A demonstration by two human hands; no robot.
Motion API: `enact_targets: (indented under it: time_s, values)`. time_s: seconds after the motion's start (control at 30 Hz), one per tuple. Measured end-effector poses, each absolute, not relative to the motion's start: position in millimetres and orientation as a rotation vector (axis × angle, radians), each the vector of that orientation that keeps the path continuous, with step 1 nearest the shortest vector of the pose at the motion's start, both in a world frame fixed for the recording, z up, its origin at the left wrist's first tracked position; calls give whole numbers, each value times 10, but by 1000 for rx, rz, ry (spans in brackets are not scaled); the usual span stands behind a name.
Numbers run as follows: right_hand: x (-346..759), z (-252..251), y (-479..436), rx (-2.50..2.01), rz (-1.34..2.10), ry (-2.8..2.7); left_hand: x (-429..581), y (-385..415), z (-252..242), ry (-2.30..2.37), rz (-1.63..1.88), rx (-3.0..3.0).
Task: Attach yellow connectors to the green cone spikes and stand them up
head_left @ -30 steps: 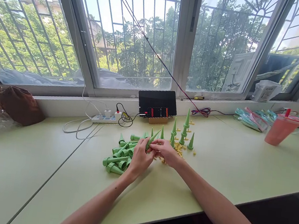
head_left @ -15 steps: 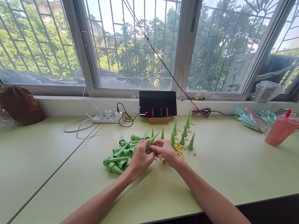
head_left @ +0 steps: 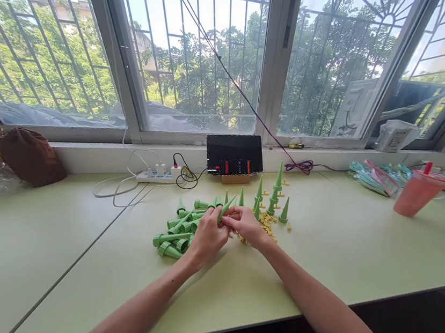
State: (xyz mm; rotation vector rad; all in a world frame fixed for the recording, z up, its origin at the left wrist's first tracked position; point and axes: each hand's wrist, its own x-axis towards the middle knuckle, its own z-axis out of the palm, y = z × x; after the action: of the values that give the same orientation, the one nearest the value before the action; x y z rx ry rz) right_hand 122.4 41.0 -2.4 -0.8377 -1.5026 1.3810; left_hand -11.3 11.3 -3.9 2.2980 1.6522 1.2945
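My left hand (head_left: 211, 234) is closed around the base of a green plastic watering spike (head_left: 227, 206), its pointed end tilted up and to the right. From the other side, the pinched fingers of my right hand (head_left: 245, 225) touch that spike near its base; whatever lies between them is hidden. Beside my left hand is a heap of green spikes (head_left: 175, 238), lying on their sides. Behind my right hand stand several upright spikes (head_left: 284, 212), some stacked in a tower (head_left: 276, 189) with small yellow pegs sticking out. Loose yellow pieces (head_left: 267, 227) lie partly behind my right hand.
A dark tablet and phone (head_left: 235, 157) lean against the sill behind the spikes. A power strip (head_left: 158, 176) with cables lies left of them. To the right stand a pink tumbler (head_left: 420, 193) and plastic packets (head_left: 373, 177). A brown pouch (head_left: 29, 156) sits far left.
Almost nothing differs. Both hands stay together at the same spike, which has shifted very slightly between the fingers; the view has moved a touch.
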Motion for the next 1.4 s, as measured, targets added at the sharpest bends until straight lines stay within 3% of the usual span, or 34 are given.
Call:
enact_targets:
  time_s: [0.8,1.4]
  values:
    - [1223,-112,475,-808,1171,-1650,-118,95,16,1750,1155,2340]
    - [1234,21,383,-787,1370,-1535,-124,88,11,1678,1227,2339]
